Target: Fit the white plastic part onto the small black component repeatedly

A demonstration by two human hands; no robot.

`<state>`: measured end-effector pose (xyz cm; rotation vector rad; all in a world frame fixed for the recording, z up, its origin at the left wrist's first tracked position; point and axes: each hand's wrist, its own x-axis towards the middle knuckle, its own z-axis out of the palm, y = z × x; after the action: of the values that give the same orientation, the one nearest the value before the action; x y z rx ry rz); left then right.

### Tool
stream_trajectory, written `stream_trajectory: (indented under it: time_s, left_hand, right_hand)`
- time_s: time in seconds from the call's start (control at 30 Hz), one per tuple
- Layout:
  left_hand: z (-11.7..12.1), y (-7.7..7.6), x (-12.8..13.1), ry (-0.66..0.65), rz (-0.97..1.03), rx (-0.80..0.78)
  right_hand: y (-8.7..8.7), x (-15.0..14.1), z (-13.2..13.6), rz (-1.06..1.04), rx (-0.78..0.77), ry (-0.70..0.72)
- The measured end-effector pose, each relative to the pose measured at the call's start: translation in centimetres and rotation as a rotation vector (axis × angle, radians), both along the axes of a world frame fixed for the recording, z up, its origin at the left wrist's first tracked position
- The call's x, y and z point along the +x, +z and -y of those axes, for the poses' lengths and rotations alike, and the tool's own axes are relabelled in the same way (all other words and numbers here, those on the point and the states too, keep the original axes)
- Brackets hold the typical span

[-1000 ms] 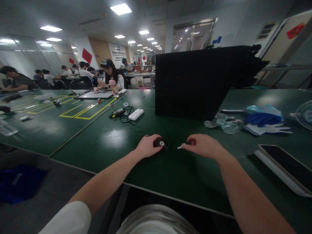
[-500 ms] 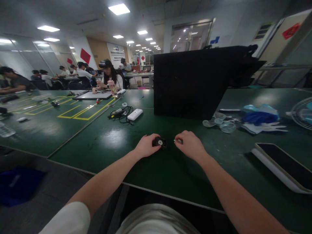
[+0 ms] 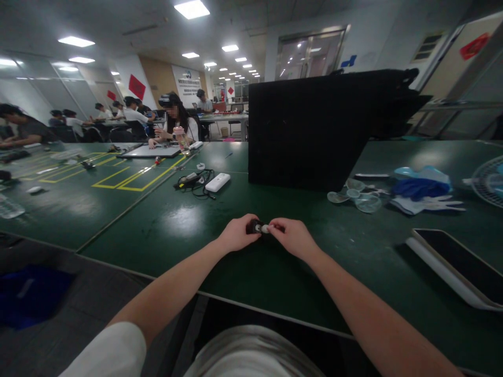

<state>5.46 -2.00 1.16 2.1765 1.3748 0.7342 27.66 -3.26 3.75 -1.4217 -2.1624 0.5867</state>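
Note:
My left hand (image 3: 237, 233) is closed round a small black part with a white disc (image 3: 253, 226), low over the green table (image 3: 188, 272). Pinched between the thumb and fingers of my right hand (image 3: 294, 236) is a small white piece (image 3: 265, 229). It meets or overlaps the right side of the black part; whether the two are joined I cannot tell. My fingers hide much of both pieces, and they are too small to name more exactly.
A big black panel (image 3: 298, 136) stands ahead. Left of it lie a white power bank-like box (image 3: 217, 182) and black cables (image 3: 192, 180). To the right are clear cups (image 3: 367, 201), gloves (image 3: 426, 193) and a phone-like slab (image 3: 458, 264). A person (image 3: 176, 120) sits across the table.
My right hand has moved left with the white piece, bringing it up against the black part. The left hand has kept its hold and barely moved.

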Motion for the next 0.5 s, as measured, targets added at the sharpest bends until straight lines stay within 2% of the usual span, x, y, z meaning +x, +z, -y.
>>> stream_trajectory:
  time_s: [0.23, 0.37, 0.5]
  left_hand:
    - [-0.3, -0.4, -0.2, -0.033, 0.039, 0.005]
    - [-0.4, -0.5, 0.0, -0.046, 0.015, 0.073]
    - [-0.4, -0.3, -0.4, -0.023, 0.011, 0.076]
  right_hand:
    - [-0.4, 0.6, -0.7, -0.033, -0.015, -0.037]
    - [0.0, 2.7, -1.8, -0.157, 0.049, -0.219]
    - [0.1, 4.4, -2.6, -0.193, -0.017, -0.356]
